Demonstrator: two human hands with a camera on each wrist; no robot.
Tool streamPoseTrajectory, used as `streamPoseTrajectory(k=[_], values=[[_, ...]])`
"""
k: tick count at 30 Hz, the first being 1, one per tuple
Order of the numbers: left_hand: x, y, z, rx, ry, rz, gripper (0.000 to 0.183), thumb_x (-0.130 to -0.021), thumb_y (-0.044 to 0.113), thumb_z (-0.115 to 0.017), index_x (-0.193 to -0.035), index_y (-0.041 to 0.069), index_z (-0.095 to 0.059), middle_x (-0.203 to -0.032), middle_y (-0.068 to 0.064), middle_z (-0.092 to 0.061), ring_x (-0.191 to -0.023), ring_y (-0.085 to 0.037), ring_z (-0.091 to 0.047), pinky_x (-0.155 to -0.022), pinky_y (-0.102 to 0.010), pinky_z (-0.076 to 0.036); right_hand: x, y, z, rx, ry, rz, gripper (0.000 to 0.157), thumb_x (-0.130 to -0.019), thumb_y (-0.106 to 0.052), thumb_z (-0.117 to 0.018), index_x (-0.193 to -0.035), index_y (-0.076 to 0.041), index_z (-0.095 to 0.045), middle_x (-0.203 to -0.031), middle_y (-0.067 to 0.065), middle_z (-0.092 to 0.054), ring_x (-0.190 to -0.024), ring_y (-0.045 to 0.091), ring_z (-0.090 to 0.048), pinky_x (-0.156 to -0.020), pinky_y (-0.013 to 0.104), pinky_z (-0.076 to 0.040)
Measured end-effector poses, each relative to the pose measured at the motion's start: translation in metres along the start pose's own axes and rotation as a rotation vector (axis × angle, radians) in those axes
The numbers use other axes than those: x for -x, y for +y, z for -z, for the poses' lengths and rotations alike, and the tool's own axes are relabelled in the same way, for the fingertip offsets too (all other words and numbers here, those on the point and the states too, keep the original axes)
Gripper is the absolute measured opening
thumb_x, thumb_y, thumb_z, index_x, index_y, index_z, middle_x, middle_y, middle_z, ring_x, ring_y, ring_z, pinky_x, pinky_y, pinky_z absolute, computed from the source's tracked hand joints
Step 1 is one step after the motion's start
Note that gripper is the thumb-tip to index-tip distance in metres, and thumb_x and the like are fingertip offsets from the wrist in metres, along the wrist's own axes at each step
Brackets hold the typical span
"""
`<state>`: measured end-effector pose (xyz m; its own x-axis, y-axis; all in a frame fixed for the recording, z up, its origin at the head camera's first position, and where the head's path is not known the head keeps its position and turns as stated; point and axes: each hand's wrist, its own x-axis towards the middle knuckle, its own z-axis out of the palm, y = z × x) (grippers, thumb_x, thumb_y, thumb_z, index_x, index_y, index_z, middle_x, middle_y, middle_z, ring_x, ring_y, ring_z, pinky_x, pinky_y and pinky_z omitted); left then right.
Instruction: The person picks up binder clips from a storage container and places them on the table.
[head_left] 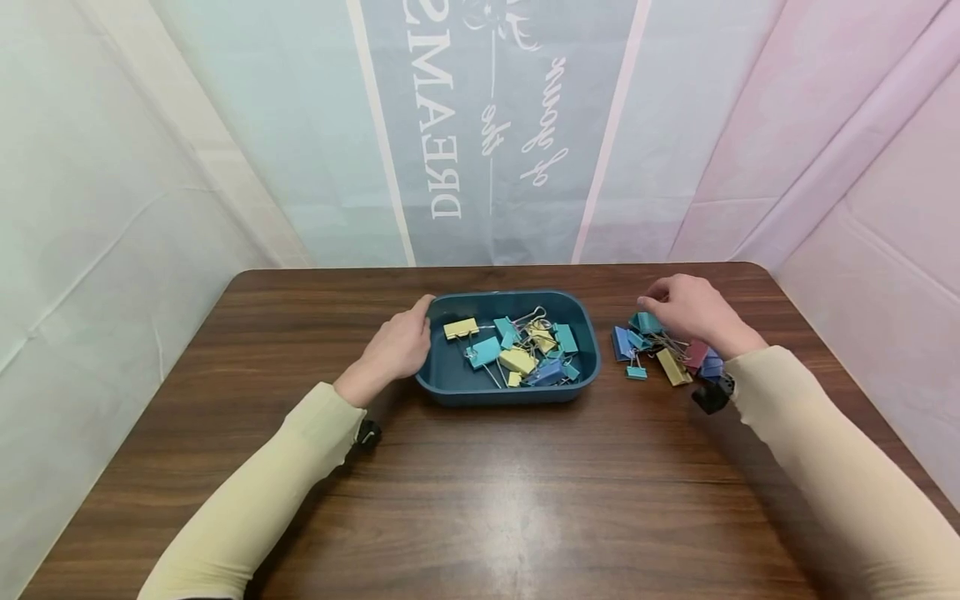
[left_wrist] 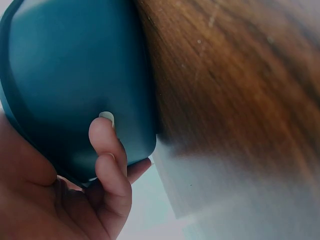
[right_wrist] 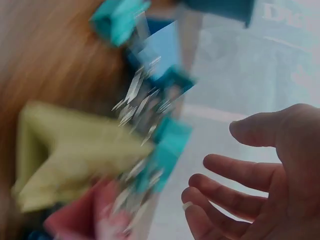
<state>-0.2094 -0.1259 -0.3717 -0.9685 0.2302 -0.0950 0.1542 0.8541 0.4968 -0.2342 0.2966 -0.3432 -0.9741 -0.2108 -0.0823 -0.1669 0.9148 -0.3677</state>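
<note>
A dark teal plastic bin (head_left: 510, 397) holds several binder clips (head_left: 517, 360) in yellow, turquoise and blue. My left hand (head_left: 401, 340) grips the bin's left end; in the left wrist view its fingers (left_wrist: 107, 140) lie against the outer wall. To the right of the bin, a loose pile holds a blue binder clip (head_left: 622, 343), a yellow binder clip (head_left: 672, 367), a red binder clip (head_left: 696, 356) and several turquoise ones. Above that pile hovers my right hand (head_left: 697, 310), nothing in its grasp. The right wrist view shows its fingers (right_wrist: 235, 170) spread apart, beside blurred clips.
Both hands work over a brown wood-grain table (head_left: 495, 500). Behind it hangs a pale cloth backdrop (head_left: 300, 125) with mirrored lettering, and fabric walls stand on both sides. A dark wrist device (head_left: 712, 396) sits below the right cuff.
</note>
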Motion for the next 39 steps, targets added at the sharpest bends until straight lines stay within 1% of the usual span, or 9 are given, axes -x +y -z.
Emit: streamPoseTrajectory(k=[3, 7, 14, 19, 26, 31, 34, 37, 39], values=[[0.0, 0.0, 0.0, 0.006, 0.002, 0.004, 0.048, -0.108, 0.018, -0.032, -0.155, 0.01, -0.027, -0.089, -0.013, -0.059, -0.051, -0.022, -0.053, -0.051, -0.034, -0.044, 0.001, -0.017, 0.003, -0.038, 0.051, 0.034, 0.042, -0.101, -0.033, -0.056, -0.122, 0.003, -0.065, -0.112, 0.022, -0.066, -0.098, 0.035, -0.06, -0.084, 0.055, -0.048], [-0.001, -0.001, -0.001, 0.004, 0.006, 0.004, 0.048, -0.108, 0.018, -0.032, -0.155, 0.01, -0.027, -0.091, -0.013, -0.06, -0.051, -0.022, -0.053, -0.051, -0.035, -0.044, 0.001, -0.043, 0.001, -0.069, 0.095, 0.082, 0.036, -0.101, -0.031, -0.056, -0.119, -0.002, -0.067, -0.108, 0.016, -0.067, -0.093, 0.03, -0.061, -0.081, 0.051, -0.048], [0.0, 0.0, -0.002, 0.01, -0.004, 0.013, 0.048, -0.108, 0.018, -0.033, -0.155, 0.01, -0.028, -0.096, -0.014, -0.06, -0.052, -0.022, -0.053, -0.051, -0.034, -0.044, -0.008, -0.089, -0.015, -0.108, 0.089, 0.152, 0.03, -0.099, -0.03, -0.059, -0.118, -0.008, -0.069, -0.101, 0.008, -0.069, -0.087, 0.023, -0.061, -0.076, 0.044, -0.05], [0.001, 0.001, -0.001, 0.006, 0.005, 0.003, 0.047, -0.108, 0.017, -0.033, -0.155, 0.009, -0.028, -0.099, -0.015, -0.06, -0.054, -0.022, -0.054, -0.052, -0.034, -0.044, -0.014, -0.123, -0.025, -0.129, 0.053, 0.212, 0.032, -0.099, -0.029, -0.061, -0.122, -0.007, -0.067, -0.104, 0.007, -0.069, -0.091, 0.021, -0.063, -0.079, 0.043, -0.051], [0.001, 0.0, -0.001, -0.003, 0.01, 0.007, 0.048, -0.108, 0.018, -0.032, -0.155, 0.01, -0.028, -0.087, -0.013, -0.059, -0.051, -0.023, -0.053, -0.05, -0.035, -0.043, -0.025, -0.165, -0.044, -0.138, -0.029, 0.292, 0.035, -0.098, -0.029, -0.062, -0.123, -0.005, -0.066, -0.109, 0.008, -0.069, -0.096, 0.021, -0.064, -0.085, 0.041, -0.052], [0.0, 0.0, -0.001, -0.003, -0.001, 0.001, 0.048, -0.108, 0.018, -0.032, -0.155, 0.01, -0.028, -0.095, -0.014, -0.061, -0.053, -0.022, -0.054, -0.051, -0.035, -0.044, -0.034, -0.183, -0.064, -0.13, -0.097, 0.29, 0.037, -0.098, -0.029, -0.063, -0.127, -0.006, -0.065, -0.114, 0.008, -0.068, -0.101, 0.02, -0.064, -0.088, 0.04, -0.052], [0.0, 0.0, 0.0, -0.008, 0.003, -0.001, 0.047, -0.108, 0.018, -0.033, -0.154, 0.01, -0.029, -0.099, -0.015, -0.061, -0.055, -0.023, -0.055, -0.052, -0.035, -0.045, -0.039, -0.193, -0.074, -0.09, -0.14, 0.297, 0.044, -0.098, -0.032, -0.064, -0.133, -0.006, -0.062, -0.124, 0.01, -0.066, -0.11, 0.022, -0.062, -0.094, 0.041, -0.05], [-0.001, 0.0, 0.0, -0.004, 0.0, 0.0, 0.046, -0.108, 0.019, -0.033, -0.154, 0.011, -0.029, -0.104, -0.016, -0.061, -0.055, -0.023, -0.056, -0.052, -0.035, -0.045, -0.041, -0.203, -0.082, -0.014, -0.177, 0.324, 0.051, -0.097, -0.037, -0.064, -0.138, -0.007, -0.059, -0.134, 0.011, -0.06, -0.121, 0.024, -0.057, -0.101, 0.042, -0.046], [-0.001, 0.0, -0.001, 0.001, -0.005, 0.001, 0.046, -0.108, 0.019, -0.033, -0.154, 0.012, -0.029, -0.106, -0.017, -0.061, -0.055, -0.023, -0.056, -0.052, -0.034, -0.045, -0.042, -0.209, -0.088, 0.034, -0.196, 0.338, 0.055, -0.096, -0.038, -0.065, -0.14, -0.007, -0.057, -0.137, 0.01, -0.058, -0.124, 0.025, -0.054, -0.102, 0.042, -0.044]])
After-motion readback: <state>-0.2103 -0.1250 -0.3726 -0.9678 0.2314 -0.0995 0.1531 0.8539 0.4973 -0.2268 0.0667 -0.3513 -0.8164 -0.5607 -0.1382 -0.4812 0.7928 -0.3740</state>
